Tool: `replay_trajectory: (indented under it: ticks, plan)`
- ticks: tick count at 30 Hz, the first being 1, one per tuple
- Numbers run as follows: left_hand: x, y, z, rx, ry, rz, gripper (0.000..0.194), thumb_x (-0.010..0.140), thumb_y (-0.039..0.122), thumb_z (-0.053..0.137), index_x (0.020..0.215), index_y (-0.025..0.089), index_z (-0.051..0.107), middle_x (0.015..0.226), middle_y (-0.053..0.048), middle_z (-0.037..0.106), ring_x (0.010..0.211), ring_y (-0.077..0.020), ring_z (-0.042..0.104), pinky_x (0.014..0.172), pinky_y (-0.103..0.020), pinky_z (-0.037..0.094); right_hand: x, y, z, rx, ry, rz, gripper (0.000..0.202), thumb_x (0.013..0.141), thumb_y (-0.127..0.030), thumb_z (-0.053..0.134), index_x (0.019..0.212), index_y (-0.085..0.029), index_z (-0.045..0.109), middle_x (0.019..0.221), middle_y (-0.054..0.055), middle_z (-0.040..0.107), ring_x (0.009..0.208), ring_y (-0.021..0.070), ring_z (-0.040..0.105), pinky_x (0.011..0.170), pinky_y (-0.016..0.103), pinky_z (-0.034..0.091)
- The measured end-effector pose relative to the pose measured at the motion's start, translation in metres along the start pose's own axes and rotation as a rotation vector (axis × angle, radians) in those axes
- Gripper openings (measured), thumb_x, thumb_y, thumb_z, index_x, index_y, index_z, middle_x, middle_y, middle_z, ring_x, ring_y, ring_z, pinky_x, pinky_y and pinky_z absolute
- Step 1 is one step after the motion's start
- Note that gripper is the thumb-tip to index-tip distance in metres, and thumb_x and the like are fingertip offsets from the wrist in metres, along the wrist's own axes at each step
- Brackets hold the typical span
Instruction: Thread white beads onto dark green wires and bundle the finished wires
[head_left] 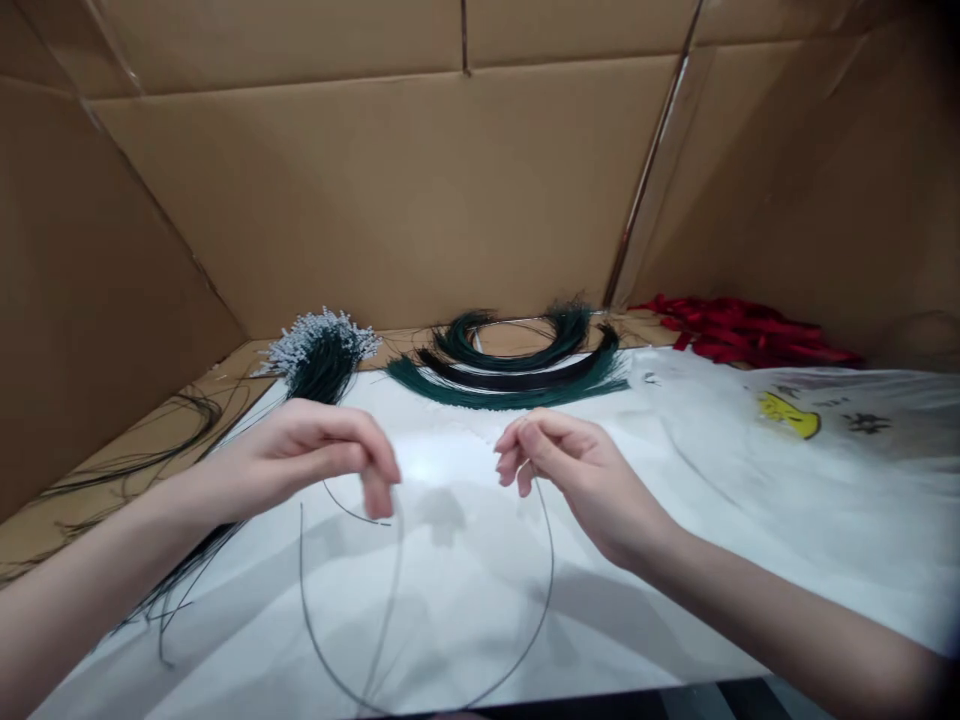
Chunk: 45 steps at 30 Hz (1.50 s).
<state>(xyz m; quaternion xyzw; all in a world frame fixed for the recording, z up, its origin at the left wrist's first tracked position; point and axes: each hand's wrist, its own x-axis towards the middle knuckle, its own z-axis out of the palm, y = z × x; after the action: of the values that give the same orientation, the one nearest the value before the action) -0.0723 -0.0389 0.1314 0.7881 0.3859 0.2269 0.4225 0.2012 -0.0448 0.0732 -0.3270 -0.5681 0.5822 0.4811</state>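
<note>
Two bare hands work above a white sheet (450, 630). The right hand (589, 475) has its thumb and fingertips closed on the upper end of a thin wire (553, 560). The wire curves down to the near edge of the sheet and rises again on the left side, below the left forearm. The left hand (319, 455) is bent downward, with blurred fingertips; a faint strand (388, 610) extends below them. Whether these fingers grip it cannot be determined.

Beyond the left hand lies a stem bundle (322, 365) with pale, beaded tips. Curved dark green bundles (502, 398) and a black bundle (510, 381) lie at the far centre. Red ribbons (739, 330) lie at far right, behind a translucent plastic bag (847, 480) with yellow print. Cardboard walls (390, 200) surround the far side.
</note>
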Motion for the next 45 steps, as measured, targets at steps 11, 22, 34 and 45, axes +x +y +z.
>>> replay_trajectory:
  ticks: [11,22,34,45]
  plan:
    - [0.066,-0.024,0.052,-0.084,-0.232,0.067,0.019,0.102,0.036,0.041,0.102,0.019,0.049,0.086,-0.004,0.065,0.077,-0.0142,0.06,0.073,-0.028,0.046,0.023,0.049,-0.008,-0.047,-0.093,0.097,0.04,0.091,-0.053,0.058,0.075,-0.017,0.062,0.069,0.003,0.065,0.062,0.013,0.059,0.058,0.025,0.045]
    - [0.077,-0.054,0.091,-0.203,-0.13,0.016,0.024,0.1,0.039,0.045,0.115,0.022,0.037,0.07,0.002,0.058,0.065,-0.0121,0.051,0.06,-0.024,0.038,0.016,0.071,-0.021,-0.037,-0.153,0.164,0.047,0.085,-0.061,0.06,0.068,-0.018,0.058,0.059,0.002,0.06,0.055,0.0131,0.055,0.058,0.028,0.046]
    - [0.077,-0.067,0.082,0.049,0.1,0.17,0.008,0.091,0.015,0.06,0.084,0.018,0.061,0.074,0.003,0.065,0.069,-0.0081,0.058,0.065,-0.019,0.044,0.014,0.07,-0.02,-0.063,-0.194,0.156,0.04,0.092,-0.05,0.056,0.073,-0.016,0.059,0.057,0.0,0.06,0.055,0.0111,0.06,0.058,0.023,0.048]
    - [0.081,-0.053,0.075,0.23,0.147,0.361,0.006,0.085,0.013,0.069,0.079,0.014,0.067,0.078,0.0,0.066,0.07,-0.0093,0.059,0.068,-0.021,0.049,0.017,0.071,-0.025,0.005,-0.252,0.28,0.046,0.081,-0.06,0.066,0.071,-0.015,0.063,0.06,0.004,0.068,0.053,0.0101,0.057,0.056,0.023,0.046]
